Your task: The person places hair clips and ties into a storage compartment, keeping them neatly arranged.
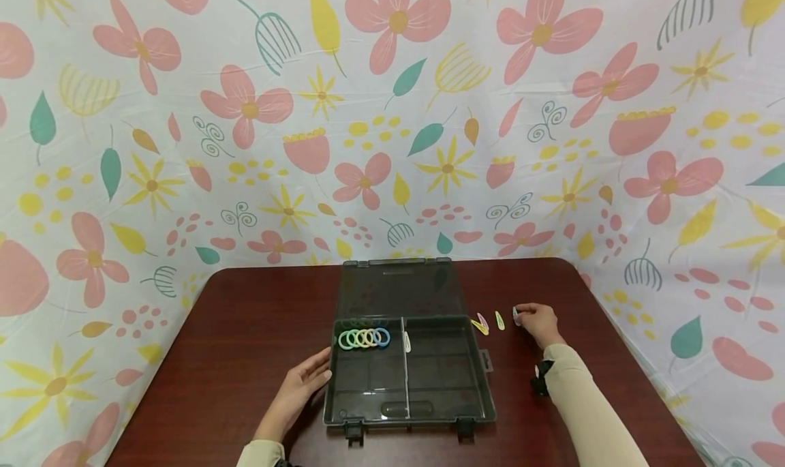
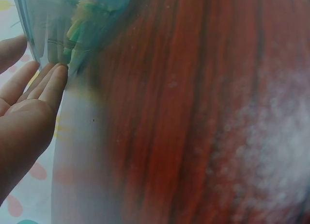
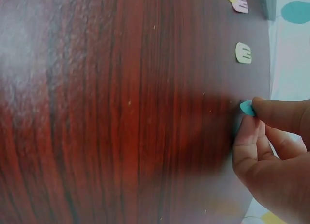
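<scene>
Beside the box, at the right of the table, my right hand (image 1: 540, 322) pinches a blue snap hair clip (image 3: 247, 107) between thumb and fingertips. My left hand (image 1: 297, 388) touches the left wall of a dark see-through plastic box (image 1: 441, 368) with its fingers extended. The box lies with its lid (image 1: 401, 290) folded back, and a divider splits it in two. Several pastel hair ties (image 1: 364, 338) form a row in the left compartment. In the right compartment a pale hair clip (image 1: 407, 342) lies against the divider.
Between the box and my right hand lie a light yellow-green clip (image 1: 499, 320) and an overlapping yellow and pink pair of clips (image 1: 482, 325). The dark red wooden table (image 1: 257, 317) backs onto a floral cloth (image 1: 380, 146). Two latches (image 1: 354, 431) project from the box front.
</scene>
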Demonstrator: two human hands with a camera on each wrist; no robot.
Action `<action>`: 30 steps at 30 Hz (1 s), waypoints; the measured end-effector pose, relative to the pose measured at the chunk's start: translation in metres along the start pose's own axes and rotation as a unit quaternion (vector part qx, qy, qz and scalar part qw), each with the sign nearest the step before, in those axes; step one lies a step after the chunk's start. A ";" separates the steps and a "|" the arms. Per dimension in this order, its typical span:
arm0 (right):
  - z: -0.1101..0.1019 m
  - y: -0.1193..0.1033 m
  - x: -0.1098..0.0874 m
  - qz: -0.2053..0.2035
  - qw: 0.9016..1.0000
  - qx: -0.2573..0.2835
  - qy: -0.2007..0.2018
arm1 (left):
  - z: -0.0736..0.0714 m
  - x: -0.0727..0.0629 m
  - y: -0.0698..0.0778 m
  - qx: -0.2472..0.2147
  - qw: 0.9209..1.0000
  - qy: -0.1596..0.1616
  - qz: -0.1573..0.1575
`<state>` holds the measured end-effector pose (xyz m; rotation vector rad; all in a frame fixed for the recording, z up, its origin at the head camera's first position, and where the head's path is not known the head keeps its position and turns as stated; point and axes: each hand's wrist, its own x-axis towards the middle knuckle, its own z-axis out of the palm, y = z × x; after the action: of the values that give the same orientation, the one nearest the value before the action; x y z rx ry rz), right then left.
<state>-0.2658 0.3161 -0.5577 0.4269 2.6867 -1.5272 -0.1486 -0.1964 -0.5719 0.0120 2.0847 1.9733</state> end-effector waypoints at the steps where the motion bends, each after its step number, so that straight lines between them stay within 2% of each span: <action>1: 0.000 -0.001 -0.001 -0.001 1.000 0.004 0.000 | 0.000 0.000 0.000 -0.001 1.000 0.001 0.001; 17: 0.000 -0.023 -0.020 -0.032 0.998 0.045 -0.014 | 0.001 -0.001 0.000 -0.010 1.000 0.004 -0.004; 25: 0.009 -0.047 -0.024 -0.065 0.995 0.072 -0.030 | 0.001 0.001 -0.003 -0.004 1.000 0.004 0.013; 30: 0.015 -0.061 -0.026 -0.086 0.992 0.085 -0.048 | 0.001 0.001 -0.002 -0.005 1.000 0.004 0.009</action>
<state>-0.2574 0.2678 -0.5103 0.1227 2.5902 -1.7800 -0.1488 -0.1958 -0.5745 0.0208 2.0860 1.9974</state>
